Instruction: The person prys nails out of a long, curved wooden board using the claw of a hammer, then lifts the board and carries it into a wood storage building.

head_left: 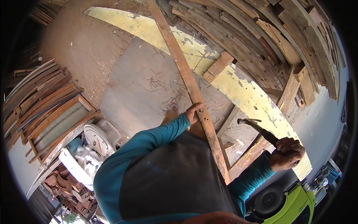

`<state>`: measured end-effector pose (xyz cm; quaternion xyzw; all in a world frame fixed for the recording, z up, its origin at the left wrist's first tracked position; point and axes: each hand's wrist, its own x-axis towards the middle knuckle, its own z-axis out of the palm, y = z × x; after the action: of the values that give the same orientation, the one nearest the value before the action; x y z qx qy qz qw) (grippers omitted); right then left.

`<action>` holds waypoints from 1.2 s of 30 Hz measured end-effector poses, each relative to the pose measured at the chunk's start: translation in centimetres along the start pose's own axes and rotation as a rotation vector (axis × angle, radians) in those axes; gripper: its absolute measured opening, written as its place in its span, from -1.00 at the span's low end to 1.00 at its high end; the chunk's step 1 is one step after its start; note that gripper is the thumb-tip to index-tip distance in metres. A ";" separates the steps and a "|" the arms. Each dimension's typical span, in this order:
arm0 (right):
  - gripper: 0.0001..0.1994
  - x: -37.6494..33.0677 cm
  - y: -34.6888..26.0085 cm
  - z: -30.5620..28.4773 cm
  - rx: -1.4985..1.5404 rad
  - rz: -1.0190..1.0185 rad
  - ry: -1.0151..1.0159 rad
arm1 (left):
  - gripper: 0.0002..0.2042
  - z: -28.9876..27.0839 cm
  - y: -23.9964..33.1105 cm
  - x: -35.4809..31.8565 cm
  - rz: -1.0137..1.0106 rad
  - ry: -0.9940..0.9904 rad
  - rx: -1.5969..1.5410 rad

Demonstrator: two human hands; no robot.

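A long reddish-brown wooden plank (178,58) slants from the top of the view down to beside my body. My left hand (194,113) is closed round its left edge, about midway along. Dark holes or marks show in the wood just below that hand. Off to the right, my right hand (286,154) grips a claw hammer (265,133) by its dark handle. The hammer's metal head points left, apart from the plank. Under the plank lies a long, peeling yellow board (246,98), with a short wooden block (218,67) resting on it.
Thin nail-like pieces (158,80) are scattered over the grey floor sheet (130,93). Stacked old timber (238,41) fills the upper right. Wooden frames (56,115), a white bin (72,166) and roof tiles (71,188) stand left. A lime-green vehicle (294,205) is at lower right.
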<state>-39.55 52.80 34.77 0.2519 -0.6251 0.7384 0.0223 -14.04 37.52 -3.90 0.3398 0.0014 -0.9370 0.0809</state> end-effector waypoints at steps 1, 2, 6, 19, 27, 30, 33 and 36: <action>-0.55 0.5 -0.4 0.7 0.004 -0.047 -0.085 | -0.57 -0.5 -0.5 0.4 -0.006 0.062 -0.007; -0.55 1.1 -0.6 1.7 0.003 -0.053 -0.094 | -0.61 -0.4 -0.5 0.8 -0.014 0.119 -0.009; -0.60 2.4 1.8 5.3 -0.132 0.188 -0.007 | -0.51 -0.8 -0.1 1.3 -0.099 0.288 0.075; -0.62 -1.8 12.3 14.4 -0.380 0.036 0.088 | -0.17 10.3 14.7 -2.2 -0.425 -0.216 1.656; -0.57 -3.3 11.8 16.0 -0.511 0.155 0.163 | -0.14 17.4 15.8 10.3 0.274 0.265 2.051; -0.55 -3.4 12.4 14.9 -0.527 0.038 0.094 | -0.16 15.0 13.8 12.4 0.341 0.200 2.191; -0.54 -3.0 12.7 15.0 -0.476 0.098 0.105 | -0.16 16.6 14.5 11.8 0.168 0.269 2.225; -0.55 -2.4 13.0 16.4 -0.446 0.171 0.124 | -0.11 15.7 16.2 11.5 0.266 0.133 1.968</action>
<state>-36.31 35.33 23.45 0.1411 -0.7892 0.5953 0.0531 -30.25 18.89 1.70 0.3049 -0.8100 -0.4831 -0.1330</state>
